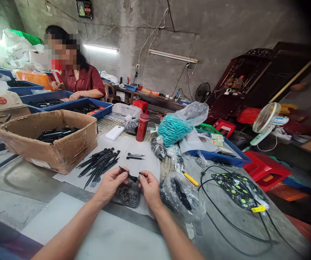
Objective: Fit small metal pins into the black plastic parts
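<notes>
Across the grey worktop (22, 191), items run from large to small. Cardboard box (60, 144), far left, holds loose black sticks. White sheet (134, 148), centre, carries a fanned pile of black sticks (98, 167), two single pieces just beyond it, and a small dark tray of metal pins (127, 196) lying directly beneath the hands. Clear bag (184, 196) of dark parts sits just right of the right hand; a bag of teal pieces (173, 129) and a red bottle (141, 127) stand farther back. A second person in a red shirt (86, 80) works at blue trays behind the box.

Left hand (111, 184): grip closed on one black stick (128, 174), pinched near its middle, tip pointing right. Right hand (150, 187): thumb and forefinger pinched together at a very small piece just off the stick's end; the piece itself is too small to identify.

Judgement on technique: both hands stay low over the tray, so a dropped piece would land among the pins; keeping the stick level and its tip steady should ease alignment.
</notes>
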The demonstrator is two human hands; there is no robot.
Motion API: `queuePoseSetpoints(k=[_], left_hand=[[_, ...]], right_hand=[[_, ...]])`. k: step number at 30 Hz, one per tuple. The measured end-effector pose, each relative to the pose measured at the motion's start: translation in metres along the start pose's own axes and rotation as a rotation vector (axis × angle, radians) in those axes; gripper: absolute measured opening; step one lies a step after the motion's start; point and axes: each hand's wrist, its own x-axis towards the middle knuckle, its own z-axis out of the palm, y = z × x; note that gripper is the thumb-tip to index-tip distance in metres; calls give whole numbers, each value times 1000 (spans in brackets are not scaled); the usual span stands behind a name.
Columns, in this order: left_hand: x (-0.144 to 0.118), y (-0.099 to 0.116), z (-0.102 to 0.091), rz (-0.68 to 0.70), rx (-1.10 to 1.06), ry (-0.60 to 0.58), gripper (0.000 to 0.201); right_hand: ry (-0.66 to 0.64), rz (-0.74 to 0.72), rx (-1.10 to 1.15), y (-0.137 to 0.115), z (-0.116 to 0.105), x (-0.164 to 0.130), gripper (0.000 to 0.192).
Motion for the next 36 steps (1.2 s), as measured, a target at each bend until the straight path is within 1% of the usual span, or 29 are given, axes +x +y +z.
queuePoseSetpoints(k=[2,3,5,7,10,13,18,22,25,30,36], left_hand=[[2,-1,-7,39,3,42,26],[3,-2,-10,54,0,59,25],[5,-2,-16,70,-14,87,25],[6,-1,-20,78,-19,109,25],[7,0,-22,107,19,117,24],[6,0,-21,140,88,76,24],[5,-3,-18,174,183,-2,23],[3,-5,-17,183,241,-25,22],[1,-5,-17,159,267,-33,23],[0,-3,-16,172,297,-81,23],[-1,-3,-16,195,319,-101,21]], right_hand=[[-11,-74,-247,-6,-4,1,16],[-43,-103,-393,-9,-6,1,15],[-148,-115,-683,-16,-9,2,16],[-264,-93,-924,-21,-11,2,19],[-387,-72,-1166,-26,-11,1,21],[-441,-87,-1300,-30,-9,-2,22],[-472,-132,-1379,-33,-2,-7,21],[-480,-163,-1388,-31,1,-8,21],[-474,-172,-1370,-31,0,-7,20],[-477,-155,-1257,-33,-3,-5,20],[-443,-126,-1028,-27,-4,-1,20]])
